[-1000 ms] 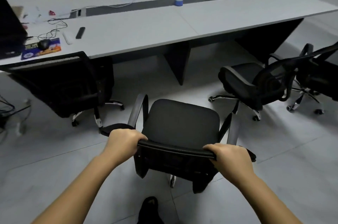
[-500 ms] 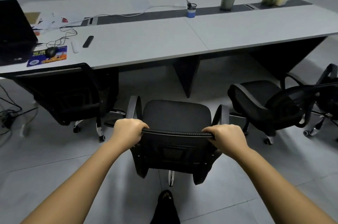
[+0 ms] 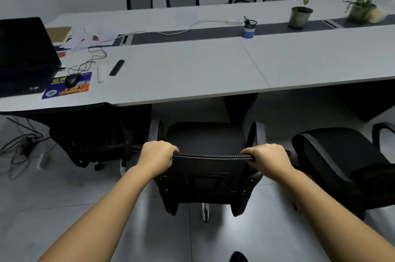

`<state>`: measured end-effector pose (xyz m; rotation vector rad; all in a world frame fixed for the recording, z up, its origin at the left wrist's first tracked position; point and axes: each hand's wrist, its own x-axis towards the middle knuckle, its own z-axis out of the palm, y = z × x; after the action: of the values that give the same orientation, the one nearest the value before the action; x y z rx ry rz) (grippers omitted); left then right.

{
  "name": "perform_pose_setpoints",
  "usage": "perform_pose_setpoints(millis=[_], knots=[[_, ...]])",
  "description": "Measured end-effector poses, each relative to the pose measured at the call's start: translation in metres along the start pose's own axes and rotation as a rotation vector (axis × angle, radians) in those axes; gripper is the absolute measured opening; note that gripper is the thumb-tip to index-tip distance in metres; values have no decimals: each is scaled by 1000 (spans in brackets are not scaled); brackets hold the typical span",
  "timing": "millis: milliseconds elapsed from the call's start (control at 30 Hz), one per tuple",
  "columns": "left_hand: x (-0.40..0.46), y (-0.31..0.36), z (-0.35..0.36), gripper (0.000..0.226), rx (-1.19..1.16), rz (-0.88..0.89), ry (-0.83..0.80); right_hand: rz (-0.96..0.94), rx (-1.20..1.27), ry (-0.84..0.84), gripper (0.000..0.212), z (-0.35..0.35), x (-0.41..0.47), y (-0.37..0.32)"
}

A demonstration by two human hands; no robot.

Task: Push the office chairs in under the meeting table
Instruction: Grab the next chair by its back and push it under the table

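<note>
A black office chair (image 3: 206, 140) stands in front of me, facing the long white meeting table (image 3: 192, 71). Its seat front lies just short of the table's near edge. My left hand (image 3: 157, 155) grips the left end of the backrest's top bar. My right hand (image 3: 266, 158) grips the right end. To the left, a second black chair (image 3: 89, 133) is tucked partly under the table. On the right, a third black chair (image 3: 342, 161) stands out on the floor, turned sideways.
A dark table leg (image 3: 239, 108) stands just behind the held chair. A laptop (image 3: 23, 54), mouse, remotes, cables, a pen cup (image 3: 249, 28) and two plants lie on the table. Several chairs line the far side. Cables (image 3: 19, 148) trail on the floor at left.
The chair has rolled forward towards the table with both hands on its backrest, and I have stepped closer. The right-hand chairs have slid towards the frame's edge.
</note>
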<state>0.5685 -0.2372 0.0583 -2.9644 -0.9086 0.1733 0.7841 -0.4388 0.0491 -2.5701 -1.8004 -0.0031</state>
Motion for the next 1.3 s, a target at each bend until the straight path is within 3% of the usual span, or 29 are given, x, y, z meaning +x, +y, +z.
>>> perform_pose_setpoints(millis=[400, 767, 1300], knots=[[131, -19, -14, 28, -2, -137, -45, -183, 14, -33, 24, 8, 153, 80], [231, -46, -20, 32, -73, -190, -28, -208, 43, -47, 23, 3, 266, 122], [288, -73, -20, 29, -90, -133, -15, -145, 8, -47, 18, -1, 320, 130]])
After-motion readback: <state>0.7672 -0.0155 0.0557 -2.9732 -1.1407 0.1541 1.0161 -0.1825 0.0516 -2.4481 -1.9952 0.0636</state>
